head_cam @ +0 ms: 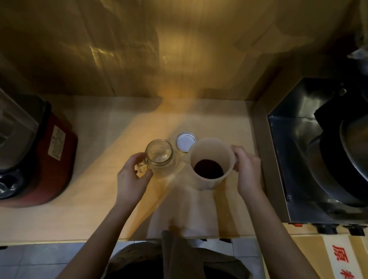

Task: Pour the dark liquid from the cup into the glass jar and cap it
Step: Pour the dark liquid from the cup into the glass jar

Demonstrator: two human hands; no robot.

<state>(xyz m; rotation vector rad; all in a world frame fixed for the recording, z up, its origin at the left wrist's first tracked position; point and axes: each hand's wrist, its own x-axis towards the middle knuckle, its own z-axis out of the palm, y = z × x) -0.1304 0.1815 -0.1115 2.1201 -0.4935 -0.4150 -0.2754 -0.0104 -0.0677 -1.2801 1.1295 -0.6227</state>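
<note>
Pale wood counter (94, 189) carries a clear jar (159, 154), upright and empty, near its back edge. The left hand (133, 177) grips the jar's handle. Just right, the right hand (247, 169) holds a beige cup (210, 163) with dark liquid (208, 168) inside. A white lid (185, 141) lies behind them.

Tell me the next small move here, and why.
Probably lift the cup with the right hand and tip it over the jar: the jar stands open and looks empty, steadied by the left hand, and the lid lies behind.
</note>
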